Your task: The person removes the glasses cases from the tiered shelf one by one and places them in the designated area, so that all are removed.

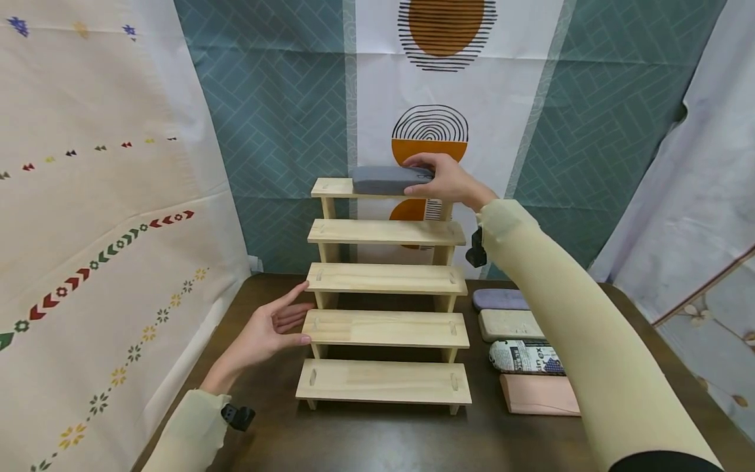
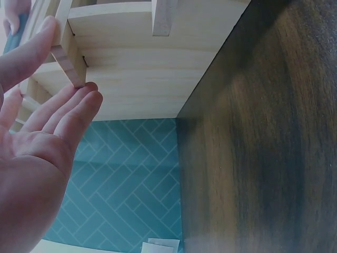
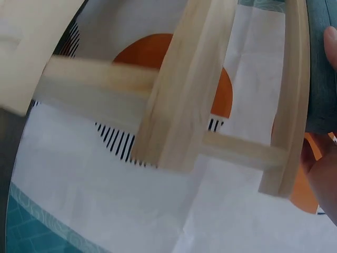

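Observation:
A stepped wooden display rack (image 1: pixel 386 278) of several pale boards stands on the dark table. At its top board, my right hand (image 1: pixel 444 178) holds a grey-blue glasses case (image 1: pixel 383 180) by its right end, thumb in front and fingers over the top. The case lies lengthwise along that board; in the right wrist view the case (image 3: pixel 320 68) shows at the right edge beside the board. My left hand (image 1: pixel 268 334) grips the left end of a lower board, thumb at its front edge. In the left wrist view, the left hand's fingers (image 2: pixel 73 110) reach under the board end.
Right of the rack lie a purple case (image 1: pixel 500 299), a cream case (image 1: pixel 510 324), a newspaper-print case (image 1: pixel 525 356) and a pink case (image 1: pixel 539 394), partly covered by my right sleeve. Patterned cloth (image 1: pixel 271 131) hangs behind, with a white cloth (image 1: pixel 106 249) at left.

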The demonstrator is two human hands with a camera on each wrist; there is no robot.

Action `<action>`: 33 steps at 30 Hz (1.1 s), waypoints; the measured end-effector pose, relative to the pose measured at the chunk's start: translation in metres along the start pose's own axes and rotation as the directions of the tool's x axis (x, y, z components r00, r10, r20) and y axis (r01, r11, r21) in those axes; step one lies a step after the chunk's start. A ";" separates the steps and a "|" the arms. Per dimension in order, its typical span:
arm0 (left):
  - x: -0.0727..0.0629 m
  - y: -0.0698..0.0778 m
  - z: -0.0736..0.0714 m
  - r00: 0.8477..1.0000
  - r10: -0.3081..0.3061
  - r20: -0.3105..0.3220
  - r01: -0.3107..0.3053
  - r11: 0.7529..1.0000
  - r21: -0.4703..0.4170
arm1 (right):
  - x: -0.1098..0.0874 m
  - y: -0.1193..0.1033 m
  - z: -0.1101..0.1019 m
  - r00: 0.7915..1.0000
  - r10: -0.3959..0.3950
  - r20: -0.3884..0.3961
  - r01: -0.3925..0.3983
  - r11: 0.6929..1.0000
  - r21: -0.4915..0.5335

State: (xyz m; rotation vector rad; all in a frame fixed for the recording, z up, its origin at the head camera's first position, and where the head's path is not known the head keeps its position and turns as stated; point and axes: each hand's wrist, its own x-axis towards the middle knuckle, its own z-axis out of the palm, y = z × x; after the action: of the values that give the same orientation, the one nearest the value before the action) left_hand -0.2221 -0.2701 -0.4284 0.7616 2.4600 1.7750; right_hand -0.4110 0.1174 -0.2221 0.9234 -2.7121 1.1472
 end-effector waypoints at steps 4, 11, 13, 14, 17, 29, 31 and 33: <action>0.000 -0.001 -0.001 1.000 0.000 -0.002 0.000 1.000 0.001 | -0.003 0.003 -0.005 1.000 0.005 0.017 -0.005 1.000 0.006; 0.000 0.000 -0.001 1.000 0.001 -0.003 -0.001 1.000 0.014 | -0.008 0.009 -0.009 0.997 0.060 0.050 -0.063 0.997 0.048; 0.000 0.000 -0.001 1.000 0.001 -0.005 0.000 1.000 0.017 | -0.010 0.011 -0.010 0.997 0.059 0.050 -0.062 0.996 0.064; 0.000 -0.001 -0.001 1.000 0.001 -0.005 -0.001 1.000 0.018 | -0.011 0.011 -0.011 0.997 0.058 0.048 -0.061 0.996 0.069; 0.000 -0.001 0.000 1.000 0.000 -0.004 0.000 1.000 0.017 | -0.013 0.013 -0.012 0.997 0.065 0.044 -0.068 0.995 0.070; 0.000 0.000 0.000 1.000 -0.002 -0.005 0.002 0.999 0.034 | -0.016 0.013 -0.012 0.994 0.096 0.047 -0.099 0.992 0.082; 0.000 0.000 0.000 1.000 -0.002 -0.005 0.002 0.999 0.032 | -0.018 0.013 -0.011 0.994 0.100 0.034 -0.103 0.991 0.087; 0.000 0.000 0.001 1.000 -0.001 -0.005 0.001 1.000 0.031 | -0.021 0.012 -0.011 0.994 0.104 0.021 -0.106 0.990 0.096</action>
State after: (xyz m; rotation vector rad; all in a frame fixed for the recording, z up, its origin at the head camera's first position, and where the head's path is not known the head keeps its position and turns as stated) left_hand -0.2220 -0.2696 -0.4288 0.7590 2.4959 1.7442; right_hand -0.4024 0.1417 -0.2276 0.8120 -2.7697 1.3067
